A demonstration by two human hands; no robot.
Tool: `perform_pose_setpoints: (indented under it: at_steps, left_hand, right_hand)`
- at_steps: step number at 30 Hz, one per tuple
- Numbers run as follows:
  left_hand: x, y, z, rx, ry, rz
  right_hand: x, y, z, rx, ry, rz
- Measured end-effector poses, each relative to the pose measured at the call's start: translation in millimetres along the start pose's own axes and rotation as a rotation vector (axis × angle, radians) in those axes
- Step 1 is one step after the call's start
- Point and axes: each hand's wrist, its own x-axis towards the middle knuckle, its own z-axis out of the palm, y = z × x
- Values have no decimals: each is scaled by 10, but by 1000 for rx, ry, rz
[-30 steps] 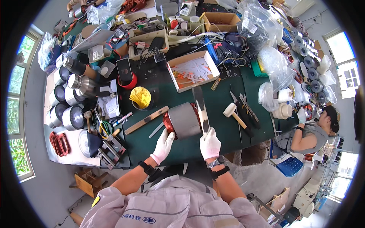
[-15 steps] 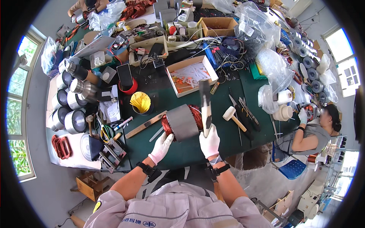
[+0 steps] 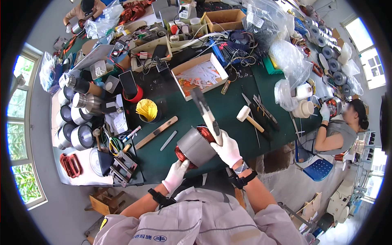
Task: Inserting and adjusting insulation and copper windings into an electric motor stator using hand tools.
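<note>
A motor stator, a grey cylinder with red copper windings at both ends, lies tilted at the table's near edge. My left hand, in a white glove, grips its lower left end by the windings. In my gloved right hand is a tool with a flat dark end and a pale handle, pointing up and away over the far right end of the stator. The right-hand fingers are closed round the handle; its exact kind is unclear. A wooden bar and a thin grey strip lie left of the stator.
To the right lie a white-headed mallet, scissors and pliers. A yellow bundle in a cup and a box of paper slips stand beyond. Metal cylinders crowd the left. A co-worker sits at the far right.
The stator has turned, its left end coming nearer me, with my left hand moving down and right. The tool in my right hand now leans left instead of standing nearly straight.
</note>
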Motion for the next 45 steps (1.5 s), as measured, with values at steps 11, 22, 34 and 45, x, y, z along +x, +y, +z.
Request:
perform_pose_setpoints:
  at_steps: [11, 22, 34, 45]
  left_hand:
    - [1267, 1293, 151, 931, -475, 827]
    - [1749, 1673, 526, 1320, -913, 435]
    - [1601, 1666, 698, 1701, -979, 531]
    - [945, 1281, -99, 819, -35, 484]
  right_hand:
    - [-200, 121, 46, 0, 116, 68]
    - [-164, 82, -31, 20, 110, 127]
    - [-133, -9, 16, -52, 76, 128]
    - [82, -62, -186, 75, 85, 179]
